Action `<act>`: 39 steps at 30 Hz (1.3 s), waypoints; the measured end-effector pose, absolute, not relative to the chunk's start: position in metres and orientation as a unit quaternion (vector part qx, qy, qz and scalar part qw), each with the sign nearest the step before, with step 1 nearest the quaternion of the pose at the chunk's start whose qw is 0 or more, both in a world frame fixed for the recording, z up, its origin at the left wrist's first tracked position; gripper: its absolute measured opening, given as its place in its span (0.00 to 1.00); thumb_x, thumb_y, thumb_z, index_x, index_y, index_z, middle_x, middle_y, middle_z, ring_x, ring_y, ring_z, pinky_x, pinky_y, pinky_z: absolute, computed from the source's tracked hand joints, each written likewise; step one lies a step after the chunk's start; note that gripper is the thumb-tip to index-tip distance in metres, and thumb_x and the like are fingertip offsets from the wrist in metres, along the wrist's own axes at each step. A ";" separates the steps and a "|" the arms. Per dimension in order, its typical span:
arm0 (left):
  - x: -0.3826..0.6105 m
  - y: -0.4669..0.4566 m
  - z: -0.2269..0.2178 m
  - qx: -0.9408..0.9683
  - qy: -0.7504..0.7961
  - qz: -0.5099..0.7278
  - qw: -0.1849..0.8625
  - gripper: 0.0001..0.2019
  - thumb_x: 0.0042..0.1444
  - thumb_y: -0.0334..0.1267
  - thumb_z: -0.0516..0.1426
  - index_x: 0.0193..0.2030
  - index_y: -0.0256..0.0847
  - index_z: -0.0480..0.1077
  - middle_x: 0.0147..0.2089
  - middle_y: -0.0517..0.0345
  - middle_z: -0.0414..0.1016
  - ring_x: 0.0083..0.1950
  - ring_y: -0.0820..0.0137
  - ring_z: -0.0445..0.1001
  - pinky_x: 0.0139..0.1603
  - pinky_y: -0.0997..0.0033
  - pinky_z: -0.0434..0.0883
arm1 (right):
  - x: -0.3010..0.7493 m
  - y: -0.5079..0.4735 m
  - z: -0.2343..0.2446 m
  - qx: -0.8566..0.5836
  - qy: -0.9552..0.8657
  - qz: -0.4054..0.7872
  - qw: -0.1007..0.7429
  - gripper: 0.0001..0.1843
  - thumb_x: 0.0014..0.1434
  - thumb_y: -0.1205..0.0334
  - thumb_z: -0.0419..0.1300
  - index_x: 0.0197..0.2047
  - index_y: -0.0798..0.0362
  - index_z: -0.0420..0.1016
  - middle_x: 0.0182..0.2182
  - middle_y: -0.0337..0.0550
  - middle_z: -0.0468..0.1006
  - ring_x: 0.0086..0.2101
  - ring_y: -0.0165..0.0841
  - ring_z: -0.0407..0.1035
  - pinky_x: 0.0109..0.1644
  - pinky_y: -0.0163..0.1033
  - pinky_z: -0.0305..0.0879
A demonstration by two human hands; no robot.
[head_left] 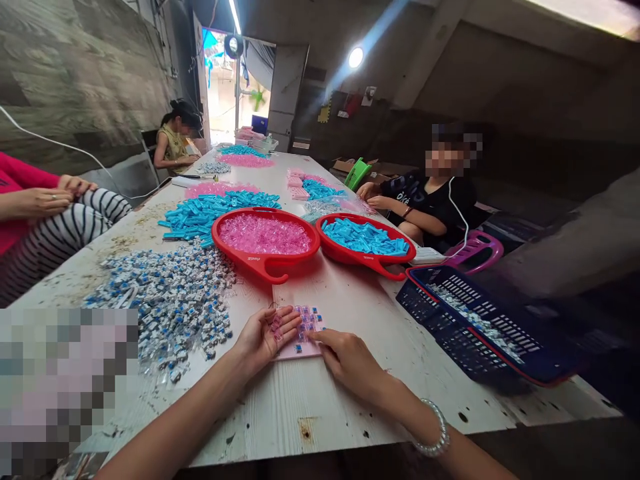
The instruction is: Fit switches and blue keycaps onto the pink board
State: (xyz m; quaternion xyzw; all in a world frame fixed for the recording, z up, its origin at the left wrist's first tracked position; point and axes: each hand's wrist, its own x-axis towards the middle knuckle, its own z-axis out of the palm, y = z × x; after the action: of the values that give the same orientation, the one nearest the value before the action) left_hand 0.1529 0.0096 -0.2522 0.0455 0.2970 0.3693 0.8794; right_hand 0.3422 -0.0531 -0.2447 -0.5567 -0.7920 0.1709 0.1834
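My left hand (265,339) lies palm up over the left side of a pink board (300,350), its fingers slightly cupped under several small clear pink plastic pieces (277,325). Small square blue-and-white parts (299,348) stand in rows on the board, and some have pink pieces over them. My right hand (350,360) reaches in from the right. Its index fingertip is at the parts on the board, with the other fingers curled below. Whatever is under that fingertip is too small to make out.
A heap of blue-and-white parts (175,300) spreads at left. Ahead stand a red basin (260,263) of pink pieces and another red basin (367,257) of blue pieces. A dark blue basket (480,333) sits at right. Blue pieces (200,217) lie behind. Other people sit around the table.
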 end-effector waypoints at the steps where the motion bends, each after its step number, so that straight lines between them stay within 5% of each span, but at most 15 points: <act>1: 0.153 0.010 -0.252 0.047 0.297 0.369 0.879 0.21 0.59 0.28 0.47 0.59 0.21 0.57 0.43 0.37 0.76 0.44 0.59 0.77 0.43 0.66 0.73 | 0.340 -0.056 -0.247 -0.565 -0.786 0.164 0.190 0.18 0.57 0.75 0.48 0.44 0.53 0.75 0.38 0.45 0.78 0.38 0.35 0.72 0.42 0.37 0.64; 6: 0.151 0.009 -0.251 0.056 0.294 0.366 0.881 0.20 0.59 0.29 0.47 0.58 0.22 0.57 0.43 0.38 0.75 0.45 0.60 0.77 0.44 0.67 0.73 | 0.335 -0.053 -0.248 -0.587 -0.770 0.142 0.206 0.17 0.54 0.76 0.49 0.36 0.53 0.77 0.31 0.43 0.78 0.33 0.34 0.71 0.38 0.36 0.63; 11: 0.150 0.006 -0.247 0.027 0.212 0.387 0.897 0.23 0.61 0.38 0.47 0.59 0.24 0.55 0.48 0.35 0.72 0.49 0.60 0.74 0.47 0.66 0.71 | 0.316 -0.051 -0.236 -0.550 -0.746 0.154 0.343 0.11 0.56 0.71 0.55 0.40 0.52 0.76 0.28 0.41 0.74 0.27 0.30 0.67 0.33 0.35 0.64; 17: 0.149 0.004 -0.241 0.037 0.171 0.375 0.911 0.23 0.61 0.42 0.46 0.57 0.26 0.58 0.46 0.38 0.73 0.44 0.61 0.75 0.47 0.64 0.71 | 0.277 -0.041 -0.238 -0.572 -0.709 0.152 0.383 0.05 0.52 0.69 0.62 0.34 0.53 0.75 0.33 0.43 0.76 0.35 0.36 0.70 0.40 0.41 0.67; 27: 0.148 0.006 -0.249 -0.003 0.164 0.394 0.904 0.24 0.62 0.41 0.46 0.60 0.26 0.56 0.52 0.38 0.69 0.55 0.59 0.70 0.54 0.64 0.68 | 0.268 -0.065 -0.259 -0.476 -0.709 0.164 0.493 0.09 0.58 0.73 0.53 0.34 0.51 0.72 0.34 0.43 0.76 0.38 0.33 0.71 0.41 0.38 0.68; 39: 0.152 0.002 -0.250 -0.001 0.159 0.384 0.910 0.22 0.62 0.40 0.46 0.58 0.24 0.57 0.53 0.35 0.68 0.54 0.57 0.70 0.53 0.62 0.68 | 0.302 -0.056 -0.247 -0.503 -0.715 0.177 0.452 0.04 0.58 0.64 0.58 0.34 0.53 0.75 0.31 0.42 0.76 0.31 0.32 0.69 0.34 0.36 0.66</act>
State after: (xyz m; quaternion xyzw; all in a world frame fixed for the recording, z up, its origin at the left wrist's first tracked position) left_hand 0.1522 0.0016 -0.2503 -0.0005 0.1588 0.3838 0.9097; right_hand 0.3023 -0.0562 -0.2466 -0.5030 -0.7152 0.1772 0.4517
